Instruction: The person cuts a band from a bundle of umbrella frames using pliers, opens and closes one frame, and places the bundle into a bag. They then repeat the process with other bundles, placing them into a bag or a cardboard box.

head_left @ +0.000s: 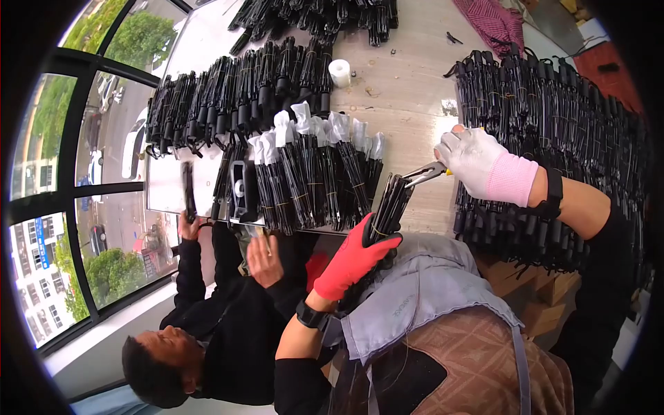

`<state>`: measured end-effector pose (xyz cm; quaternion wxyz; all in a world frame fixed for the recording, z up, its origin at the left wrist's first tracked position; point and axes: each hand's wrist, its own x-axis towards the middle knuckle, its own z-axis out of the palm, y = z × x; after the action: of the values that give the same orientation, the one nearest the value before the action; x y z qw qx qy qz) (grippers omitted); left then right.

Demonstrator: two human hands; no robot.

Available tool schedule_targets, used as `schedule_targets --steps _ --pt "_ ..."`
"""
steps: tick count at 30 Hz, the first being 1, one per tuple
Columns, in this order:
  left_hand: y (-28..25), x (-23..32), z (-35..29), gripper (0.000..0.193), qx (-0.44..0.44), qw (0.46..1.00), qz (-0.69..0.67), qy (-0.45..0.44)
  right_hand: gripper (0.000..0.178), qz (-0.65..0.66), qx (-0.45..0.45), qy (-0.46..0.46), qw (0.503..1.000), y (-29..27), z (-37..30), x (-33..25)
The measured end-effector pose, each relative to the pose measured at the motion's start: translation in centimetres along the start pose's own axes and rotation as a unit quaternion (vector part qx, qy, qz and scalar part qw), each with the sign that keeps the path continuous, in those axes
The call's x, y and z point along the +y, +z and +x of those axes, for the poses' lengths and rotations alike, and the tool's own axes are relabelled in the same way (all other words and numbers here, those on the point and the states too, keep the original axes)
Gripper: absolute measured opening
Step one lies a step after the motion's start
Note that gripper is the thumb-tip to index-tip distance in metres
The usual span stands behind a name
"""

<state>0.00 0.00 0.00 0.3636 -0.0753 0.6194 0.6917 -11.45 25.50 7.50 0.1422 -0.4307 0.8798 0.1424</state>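
- Many tied bundles of black rods already lie in rows on the wooden table (408, 90), some beside a white tape roll (339, 72); white-tipped bundles (311, 173) sit at the table's near edge.
- My left hand (353, 259), in a red glove, is clenched around one black rod bundle (389, 207), just off the table's near edge.
- My right hand (477, 162), in a white glove, grips pliers (425, 171) whose tips touch that bundle's top end.
- A big stack of black bundles (553, 138) sits at the table's right.

A row of black bundles capped with clear plastic wrappers (311, 138) is seen standing across the middle of the surface (408, 104). One blue vertical sign (41, 243) is noted on a building outside the window, at the left edge of the view. Brown cardboard boxes (539, 290) are observed below the right-hand stack of black bundles (553, 124).
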Motion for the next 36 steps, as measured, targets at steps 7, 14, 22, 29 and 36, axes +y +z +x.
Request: schedule_targets --steps 7,14,22,29,36 --pt "-0.2 -0.3 0.5 0.029 -0.004 1.0 -0.012 0.0 0.017 -0.089 0.056 0.036 0.994 0.5 0.8 -0.9" --pt "-2.5 1.2 2.7 0.027 0.071 0.994 -0.062 0.052 0.015 -0.029 0.083 0.06 0.994 1.8 6.1 2.3" --pt "-3.6 -0.1 3.8 0.032 0.118 0.867 -0.467 0.128 0.029 0.482 -0.041 0.089 0.871 3.0 3.3 -3.4" --pt "-1.8 -3.3 4.4 0.039 0.155 0.865 -0.444 0.175 0.038 0.507 -0.049 0.079 0.857 3.8 1.8 -12.3" --pt "-0.7 -2.9 4.1 0.033 0.215 0.851 -0.447 0.173 0.045 0.438 -0.105 0.117 0.885 4.4 2.1 -13.6"
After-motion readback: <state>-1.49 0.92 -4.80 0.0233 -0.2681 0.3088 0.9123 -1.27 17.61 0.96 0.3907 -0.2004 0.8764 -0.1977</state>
